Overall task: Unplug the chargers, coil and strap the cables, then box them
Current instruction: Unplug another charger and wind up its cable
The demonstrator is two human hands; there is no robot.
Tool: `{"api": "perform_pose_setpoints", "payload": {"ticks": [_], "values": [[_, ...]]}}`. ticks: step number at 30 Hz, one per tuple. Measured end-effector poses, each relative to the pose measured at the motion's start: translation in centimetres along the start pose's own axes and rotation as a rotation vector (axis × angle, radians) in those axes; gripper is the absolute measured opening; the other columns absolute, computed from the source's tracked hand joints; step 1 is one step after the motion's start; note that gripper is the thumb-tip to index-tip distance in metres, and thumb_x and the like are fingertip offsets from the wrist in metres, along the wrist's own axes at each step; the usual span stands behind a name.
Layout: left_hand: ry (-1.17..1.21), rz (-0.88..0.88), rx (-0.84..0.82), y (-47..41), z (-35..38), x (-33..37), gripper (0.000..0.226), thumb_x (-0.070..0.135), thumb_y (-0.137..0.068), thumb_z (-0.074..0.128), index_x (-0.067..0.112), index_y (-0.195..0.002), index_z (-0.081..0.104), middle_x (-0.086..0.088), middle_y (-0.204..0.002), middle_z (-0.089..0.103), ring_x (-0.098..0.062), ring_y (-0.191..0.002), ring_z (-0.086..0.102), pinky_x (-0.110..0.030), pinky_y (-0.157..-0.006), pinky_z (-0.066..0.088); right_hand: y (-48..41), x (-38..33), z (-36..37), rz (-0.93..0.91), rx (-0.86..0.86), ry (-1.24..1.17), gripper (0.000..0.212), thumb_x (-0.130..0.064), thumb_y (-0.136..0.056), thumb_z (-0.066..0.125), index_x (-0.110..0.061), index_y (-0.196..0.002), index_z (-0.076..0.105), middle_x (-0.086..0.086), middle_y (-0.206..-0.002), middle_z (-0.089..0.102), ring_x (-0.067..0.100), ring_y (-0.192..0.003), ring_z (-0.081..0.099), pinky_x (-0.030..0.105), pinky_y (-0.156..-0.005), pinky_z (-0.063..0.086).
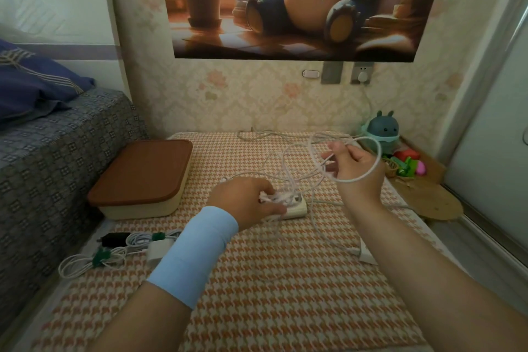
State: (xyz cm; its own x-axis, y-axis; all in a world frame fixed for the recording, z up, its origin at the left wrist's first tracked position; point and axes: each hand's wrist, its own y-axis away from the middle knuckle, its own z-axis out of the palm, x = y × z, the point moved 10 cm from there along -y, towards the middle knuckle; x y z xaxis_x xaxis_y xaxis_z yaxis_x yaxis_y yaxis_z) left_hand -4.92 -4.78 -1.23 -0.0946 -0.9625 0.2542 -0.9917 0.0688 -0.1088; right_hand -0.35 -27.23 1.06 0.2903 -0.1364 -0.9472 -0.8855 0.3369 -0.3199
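My left hand [247,198] is down on the cream power strip [295,208], fingers curled around a bunch of white cable [288,180] that sits right on top of it; a pale blue wristband [197,251] covers that wrist. My right hand [353,164] is raised off the mat, up and to the right of the left one and well apart from it, fingers pinched on the same white cable, which loops in a wide ring around the back of that hand and trails down in loose tangles to the strip. Left of my left forearm lie two cables already coiled and bound with green straps [100,256], with a white charger [158,250] and a black charger [113,238] beside them. Beyond those, up and left of my left hand, sits the box [143,177] with its brown lid on. Under my right forearm another white charger [367,254] lies on the checked mat [271,294]. Past my right hand a small blue figure [383,128] stands by the wall.
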Motion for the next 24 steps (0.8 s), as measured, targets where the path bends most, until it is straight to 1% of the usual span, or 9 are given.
{"api": "perform_pose_setpoints", "payload": {"ticks": [3,6,8,9,11,13,16,19,24], "values": [[-0.220,-0.008,0.035,-0.5,-0.7,-0.3,0.040,0.062,-0.093,0.049,0.029,-0.102,0.069,0.002,-0.086,0.067,-0.024,-0.085,0.064,-0.031,-0.069,0.048,-0.5,1.2,-2.2,0.110,0.169,-0.127,0.032,-0.038,-0.099,0.060,-0.022,-0.075,0.072,0.001,-0.072,0.072,0.014,-0.070,0.067,0.035,-0.066,0.053],[-0.318,-0.015,-0.167,-0.4,2.0,-0.9,0.071,0.073,-0.087,0.047,0.040,-0.148,0.033,0.000,-0.135,0.059,-0.026,-0.116,0.059,-0.037,-0.092,0.048,-0.9,2.8,-3.3,0.253,0.310,-0.278,0.031,-0.036,-0.101,0.056,-0.021,-0.077,0.068,-0.001,-0.071,0.067,0.014,-0.065,0.063,0.029,-0.057,0.049],[-0.212,-0.045,-0.288,0.1,3.6,-1.2,0.094,0.088,-0.075,0.041,0.048,-0.153,0.006,-0.001,-0.156,0.036,-0.030,-0.133,0.047,-0.046,-0.104,0.044,-1.0,4.1,-2.8,0.353,0.280,-0.338,0.032,-0.032,-0.101,0.057,-0.018,-0.073,0.064,0.002,-0.070,0.065,0.015,-0.059,0.060,0.029,-0.053,0.047],[-0.092,-0.059,-0.302,0.3,3.8,-0.9,0.090,0.091,-0.074,0.033,0.051,-0.152,0.009,-0.002,-0.159,0.030,-0.032,-0.138,0.041,-0.050,-0.108,0.040,-1.1,4.6,-2.3,0.383,0.238,-0.337,0.034,-0.029,-0.101,0.057,-0.017,-0.069,0.063,0.005,-0.068,0.066,0.018,-0.058,0.060,0.030,-0.052,0.047],[0.174,-0.041,-0.234,0.0,3.2,-0.2,0.081,0.090,-0.077,0.019,0.043,-0.135,0.051,-0.004,-0.145,0.049,-0.031,-0.131,0.049,-0.049,-0.105,0.040,-1.2,4.9,-1.4,0.388,0.125,-0.273,0.038,-0.025,-0.100,0.058,-0.012,-0.065,0.064,0.007,-0.064,0.065,0.019,-0.054,0.058,0.028,-0.049,0.043],[0.335,-0.021,-0.129,-0.4,2.1,0.2,0.076,0.081,-0.085,0.026,0.024,-0.109,0.069,-0.004,-0.119,0.067,-0.026,-0.110,0.062,-0.040,-0.094,0.049,-0.9,4.5,-0.2,0.360,0.001,-0.153,0.039,-0.027,-0.101,0.058,-0.008,-0.070,0.070,0.001,-0.061,0.064,0.010,-0.051,0.054,0.024,-0.048,0.039],[0.452,-0.029,0.091,-0.6,0.9,-0.1,0.013,0.039,-0.092,0.063,0.028,-0.096,0.060,0.009,-0.097,0.067,-0.012,-0.087,0.062,-0.027,-0.076,0.050,0.4,3.6,2.2,0.332,-0.185,-0.117,0.035,-0.026,-0.101,0.059,-0.003,-0.080,0.074,-0.005,-0.057,0.065,0.002,-0.047,0.052,0.019,-0.048,0.039],[0.393,0.081,0.336,-0.2,-1.5,1.2,0.023,0.027,-0.085,0.072,0.032,-0.082,0.050,0.012,-0.083,0.057,-0.007,-0.076,0.054,-0.022,-0.065,0.041,1.9,2.6,4.8,0.316,-0.368,-0.193,0.034,-0.022,-0.103,0.056,-0.003,-0.080,0.072,0.006,-0.070,0.072,0.011,-0.055,0.060,0.021,-0.048,0.045],[0.456,0.055,0.191,-0.5,0.5,1.1,0.026,0.026,-0.089,0.068,0.034,-0.106,0.050,0.012,-0.095,0.064,-0.008,-0.083,0.060,-0.022,-0.069,0.045,3.3,1.2,6.6,0.224,-0.510,-0.215,0.027,-0.018,-0.105,0.051,-0.005,-0.086,0.064,0.012,-0.079,0.076,0.020,-0.067,0.072,0.024,-0.058,0.057]]}}
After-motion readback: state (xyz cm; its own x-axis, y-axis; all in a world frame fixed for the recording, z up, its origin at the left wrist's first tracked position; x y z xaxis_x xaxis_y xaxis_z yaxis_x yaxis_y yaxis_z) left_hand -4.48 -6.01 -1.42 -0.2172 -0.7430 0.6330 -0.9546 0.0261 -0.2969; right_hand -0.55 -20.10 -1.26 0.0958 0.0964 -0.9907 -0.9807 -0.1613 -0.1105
